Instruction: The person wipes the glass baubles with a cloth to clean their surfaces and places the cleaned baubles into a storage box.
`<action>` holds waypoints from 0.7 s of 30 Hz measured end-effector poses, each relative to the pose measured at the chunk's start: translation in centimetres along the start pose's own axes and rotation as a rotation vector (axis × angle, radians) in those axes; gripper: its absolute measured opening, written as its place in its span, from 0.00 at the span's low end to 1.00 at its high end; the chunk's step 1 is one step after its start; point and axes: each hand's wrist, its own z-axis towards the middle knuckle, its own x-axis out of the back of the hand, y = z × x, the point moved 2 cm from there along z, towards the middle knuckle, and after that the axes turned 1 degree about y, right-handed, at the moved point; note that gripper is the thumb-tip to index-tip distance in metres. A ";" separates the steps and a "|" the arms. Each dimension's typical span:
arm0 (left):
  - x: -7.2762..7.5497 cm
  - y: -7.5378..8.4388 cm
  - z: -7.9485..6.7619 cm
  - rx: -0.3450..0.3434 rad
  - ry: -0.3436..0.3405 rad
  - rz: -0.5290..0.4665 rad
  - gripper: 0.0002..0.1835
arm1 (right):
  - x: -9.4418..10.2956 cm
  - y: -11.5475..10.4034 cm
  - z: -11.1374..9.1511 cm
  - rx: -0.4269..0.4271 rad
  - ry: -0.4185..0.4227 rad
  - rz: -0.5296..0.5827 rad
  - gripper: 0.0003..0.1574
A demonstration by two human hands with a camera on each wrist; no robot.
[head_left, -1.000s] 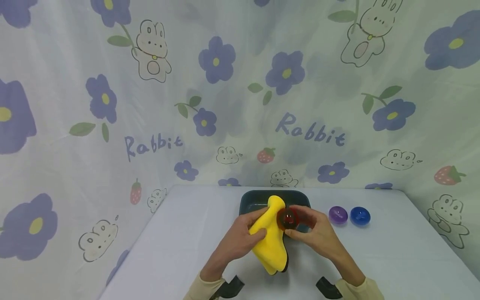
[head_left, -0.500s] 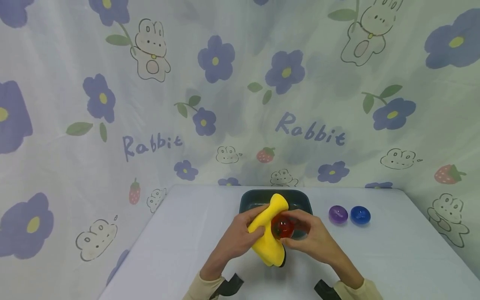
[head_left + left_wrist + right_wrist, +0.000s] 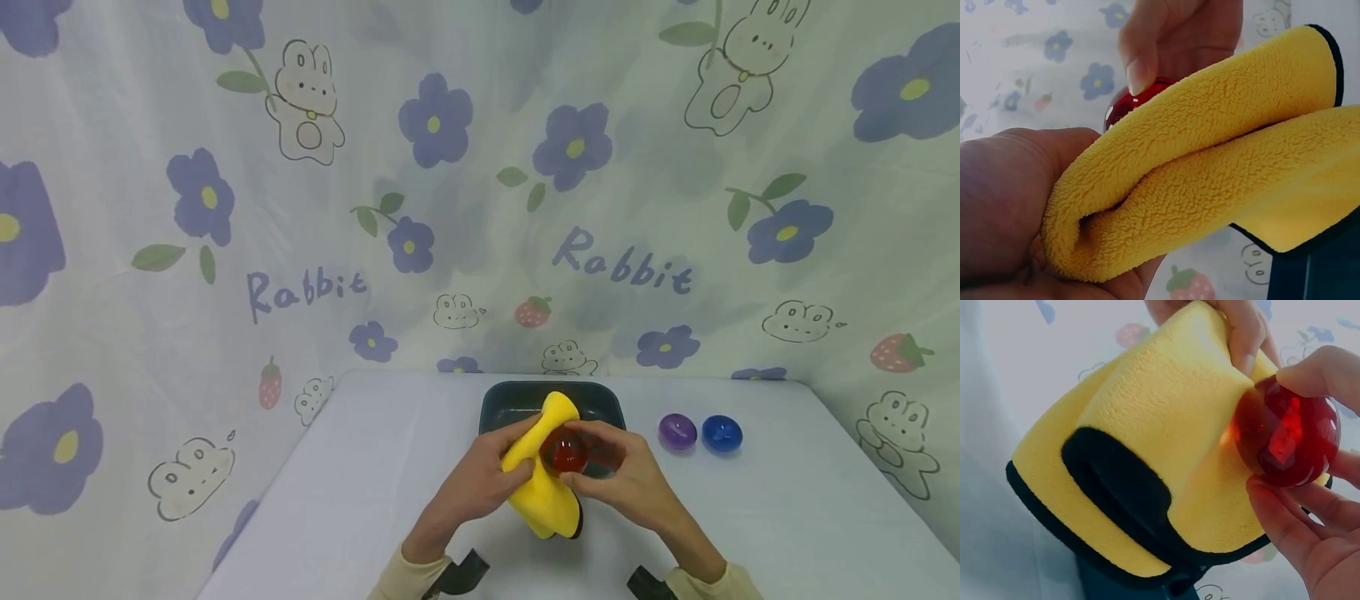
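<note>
My left hand (image 3: 486,473) grips a folded yellow cloth (image 3: 546,500) with black edging, fluffy on its surface. In the left wrist view the cloth (image 3: 1210,144) bends round in a thick fold beside the palm. Between the thumb and fingers of my right hand (image 3: 626,475) is a clear red, glossy, rounded piece (image 3: 567,452), like a glass or plastic egg. The right wrist view has this red piece (image 3: 1291,434) pressed up against the yellow cloth. Both hands are raised in front of a dark tray.
The dark teal tray (image 3: 498,406) stands on the white table (image 3: 405,433) behind the hands. To its right lie a purple rounded piece (image 3: 677,432) and a blue one (image 3: 722,434). A curtain (image 3: 480,200) printed with flowers and rabbits hangs behind the table.
The red piece has moved slightly left and down against the cloth and has turned in my right fingers. The cloth has shifted a little in my left hand.
</note>
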 end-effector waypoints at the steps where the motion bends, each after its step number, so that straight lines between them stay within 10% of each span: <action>1: 0.0 0.0 0.0 0.001 -0.003 0.005 0.33 | 0.0 0.0 0.0 -0.004 0.008 -0.001 0.32; 21: 0.1 0.3 -0.2 0.010 -0.030 0.010 0.35 | 0.0 0.0 0.1 -0.072 0.121 0.018 0.35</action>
